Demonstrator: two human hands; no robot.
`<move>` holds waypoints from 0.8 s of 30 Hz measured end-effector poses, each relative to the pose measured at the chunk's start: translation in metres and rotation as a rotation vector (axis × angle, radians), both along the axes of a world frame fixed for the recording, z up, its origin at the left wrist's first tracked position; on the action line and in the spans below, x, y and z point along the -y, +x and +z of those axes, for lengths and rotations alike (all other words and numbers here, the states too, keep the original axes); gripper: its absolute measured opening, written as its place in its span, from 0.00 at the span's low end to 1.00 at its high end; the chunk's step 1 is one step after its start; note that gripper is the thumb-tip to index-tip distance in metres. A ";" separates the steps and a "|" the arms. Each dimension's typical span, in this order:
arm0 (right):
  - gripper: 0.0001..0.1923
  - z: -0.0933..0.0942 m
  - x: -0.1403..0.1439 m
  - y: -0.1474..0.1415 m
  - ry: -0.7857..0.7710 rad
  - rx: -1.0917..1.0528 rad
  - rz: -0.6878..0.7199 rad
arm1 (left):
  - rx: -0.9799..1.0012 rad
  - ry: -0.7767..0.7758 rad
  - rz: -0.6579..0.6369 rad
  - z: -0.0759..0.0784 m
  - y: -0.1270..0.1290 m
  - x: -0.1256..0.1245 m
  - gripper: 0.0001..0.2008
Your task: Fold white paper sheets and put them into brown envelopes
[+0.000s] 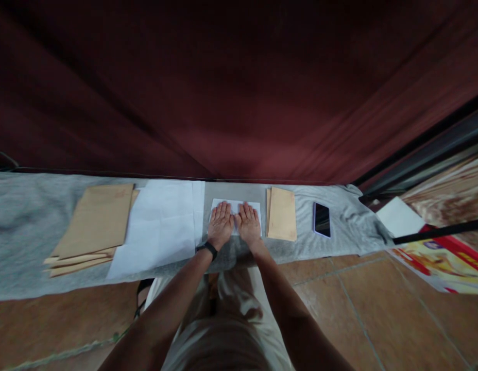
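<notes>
Both palms lie flat on a small folded white paper [234, 207] in front of me. My left hand [221, 225] covers the paper's left half, fingers stretched forward, with a dark band on the wrist. Over the right half rests my right hand [248, 222], also flat with its fingers out. The two thumbs nearly meet in the middle. Larger white sheets [161, 221] lie just left of my left hand. To the right of my right hand is a small stack of brown envelopes [283, 214].
Large brown envelopes [98, 221] are piled at the left on the grey cloth [22, 232]. A phone [322, 220] lies at the right. A dark red panel [239, 129] rises behind the cloth. A colourful box [443, 260] stands at far right above the tiled floor [362, 293].
</notes>
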State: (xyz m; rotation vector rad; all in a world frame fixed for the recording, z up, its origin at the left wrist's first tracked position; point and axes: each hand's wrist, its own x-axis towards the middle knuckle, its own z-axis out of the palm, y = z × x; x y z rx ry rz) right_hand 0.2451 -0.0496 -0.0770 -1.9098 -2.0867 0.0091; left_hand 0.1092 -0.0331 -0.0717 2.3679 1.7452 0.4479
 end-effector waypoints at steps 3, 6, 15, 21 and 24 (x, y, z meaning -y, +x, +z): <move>0.27 -0.002 0.005 0.012 0.009 0.008 -0.044 | 0.013 0.018 0.055 -0.002 -0.003 0.000 0.30; 0.29 -0.003 0.011 0.018 0.016 0.006 -0.077 | 0.020 0.012 0.109 -0.003 -0.005 0.001 0.31; 0.31 -0.007 0.020 0.019 0.076 -0.002 -0.118 | 0.056 0.066 0.221 0.003 -0.001 0.011 0.31; 0.29 -0.014 0.019 0.020 0.094 0.005 -0.112 | 0.049 0.097 -0.122 0.004 0.030 0.010 0.29; 0.29 -0.016 0.018 0.020 0.096 0.009 -0.108 | 0.010 0.069 -0.087 -0.002 0.032 0.003 0.30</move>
